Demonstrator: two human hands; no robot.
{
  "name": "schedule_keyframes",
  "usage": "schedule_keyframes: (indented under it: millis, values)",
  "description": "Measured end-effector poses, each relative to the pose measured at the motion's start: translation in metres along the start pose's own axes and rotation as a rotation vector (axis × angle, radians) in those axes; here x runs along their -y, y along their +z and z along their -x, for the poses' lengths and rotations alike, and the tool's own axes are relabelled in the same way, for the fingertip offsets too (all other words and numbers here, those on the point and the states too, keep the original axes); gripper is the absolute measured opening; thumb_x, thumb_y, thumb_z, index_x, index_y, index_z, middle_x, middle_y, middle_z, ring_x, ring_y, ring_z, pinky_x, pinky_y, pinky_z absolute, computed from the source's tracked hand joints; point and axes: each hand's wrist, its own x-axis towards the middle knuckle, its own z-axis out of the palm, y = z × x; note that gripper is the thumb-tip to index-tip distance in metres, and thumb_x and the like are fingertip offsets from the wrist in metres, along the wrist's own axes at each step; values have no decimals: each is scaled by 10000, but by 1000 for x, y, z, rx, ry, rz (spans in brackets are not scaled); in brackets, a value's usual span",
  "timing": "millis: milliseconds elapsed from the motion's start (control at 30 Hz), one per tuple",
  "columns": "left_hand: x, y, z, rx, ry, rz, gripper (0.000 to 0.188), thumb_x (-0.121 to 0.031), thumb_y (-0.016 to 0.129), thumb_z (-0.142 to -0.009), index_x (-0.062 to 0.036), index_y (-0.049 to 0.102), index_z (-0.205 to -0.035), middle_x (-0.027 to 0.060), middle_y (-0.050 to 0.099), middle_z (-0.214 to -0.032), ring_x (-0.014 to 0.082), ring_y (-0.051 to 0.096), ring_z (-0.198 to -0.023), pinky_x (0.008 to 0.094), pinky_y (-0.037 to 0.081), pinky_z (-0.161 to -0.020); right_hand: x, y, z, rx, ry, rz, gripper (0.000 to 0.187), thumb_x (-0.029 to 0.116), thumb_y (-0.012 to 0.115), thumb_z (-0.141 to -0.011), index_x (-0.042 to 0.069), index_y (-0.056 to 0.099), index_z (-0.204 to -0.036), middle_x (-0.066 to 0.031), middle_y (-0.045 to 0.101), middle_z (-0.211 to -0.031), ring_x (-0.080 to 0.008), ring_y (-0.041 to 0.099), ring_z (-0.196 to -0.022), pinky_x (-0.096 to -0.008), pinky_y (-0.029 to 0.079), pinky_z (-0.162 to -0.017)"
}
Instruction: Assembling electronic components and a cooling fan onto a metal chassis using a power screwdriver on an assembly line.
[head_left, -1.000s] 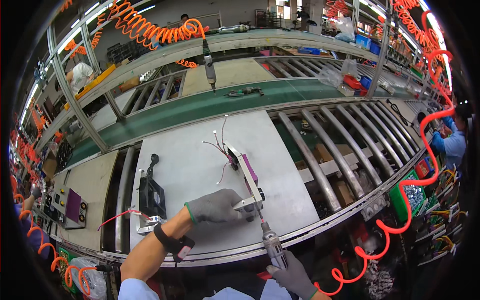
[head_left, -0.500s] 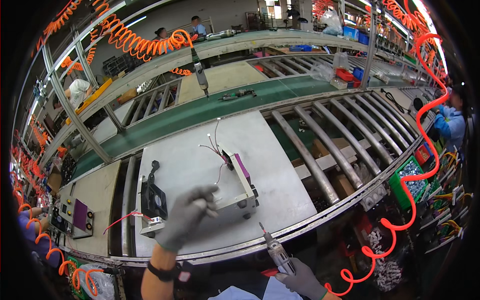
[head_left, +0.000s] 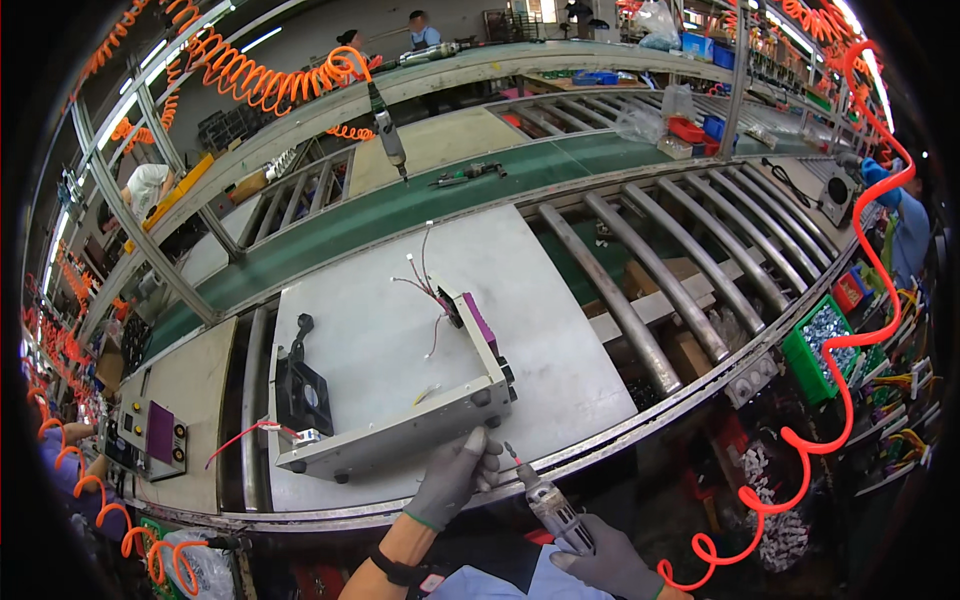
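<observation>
In my grey-gloved right hand point(head_left: 610, 557) is an air screwdriver point(head_left: 556, 512), its bit tilted up to the left. My gloved left hand point(head_left: 458, 478) is closed beside the bit, fingertips pinched together; whatever they hold is too small to make out. Just beyond it lies a grey metal frame point(head_left: 400, 432) with dark round feet along its near side. A black fan point(head_left: 303, 397) sits at the frame's left end, with a red wire point(head_left: 237, 441) trailing out. At its right end is a purple-faced panel point(head_left: 479, 322) with thin wires and small white connectors.
Under the frame is a pale board point(head_left: 560, 350) on the conveyor. Steel rollers point(head_left: 632, 305) run to the right, near a green bin of screws point(head_left: 822, 345). An orange coiled hose point(head_left: 800, 440) hangs at right. Another air screwdriver point(head_left: 388, 140) hangs over the green belt point(head_left: 330, 238).
My left hand has come back from above the frame to the screwdriver's bit, uncovering the frame's near side. My right hand still holds the screwdriver in nearly the same place.
</observation>
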Motion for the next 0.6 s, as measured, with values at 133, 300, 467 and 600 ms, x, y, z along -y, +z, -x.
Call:
schedule_keyframes:
  millis: [133, 300, 467, 600]
  values:
    - [6, 1, -6, -7, 13, -65, 426, -399, 546, -1040, 14, 641, -1083, -9, 564, -762, 55, 497, -602, 195, 385, -532, 4, 1, -3, 20, -13, 5, 360, 190, 716, -825, 39, 593, -1128, -117, 682, -875, -218, 673, -800, -346, 531, -748]
    - [3, 0, -7, 101, 45, 5, 431, -393, 537, -1049, 26, 599, -1127, -21, 502, -714, 58, 433, -587, 199, 355, -528, 6, 2, -4, -2, -16, 5, 333, 175, 710, -828, 42, 600, -1113, -111, 686, -878, -209, 671, -775, -347, 533, -733]
    - [0, 8, -6, 85, -1, 98, 443, -381, 574, -1031, 42, 616, -1157, -58, 429, -714, 40, 380, -582, 207, 312, -506, 9, 5, -6, 11, -12, -23, 314, 171, 710, -832, 41, 602, -1096, -105, 692, -885, -196, 672, -792, -347, 538, -748]
    - [-1, 10, -6, 102, -42, 91, 453, -389, 559, -1037, 47, 610, -1151, -55, 434, -709, 35, 374, -579, 192, 289, -497, 18, -3, -4, 93, 86, 7, 368, 197, 730, -847, 41, 570, -1138, -56, 623, -826, -127, 599, -650, -292, 505, -579]
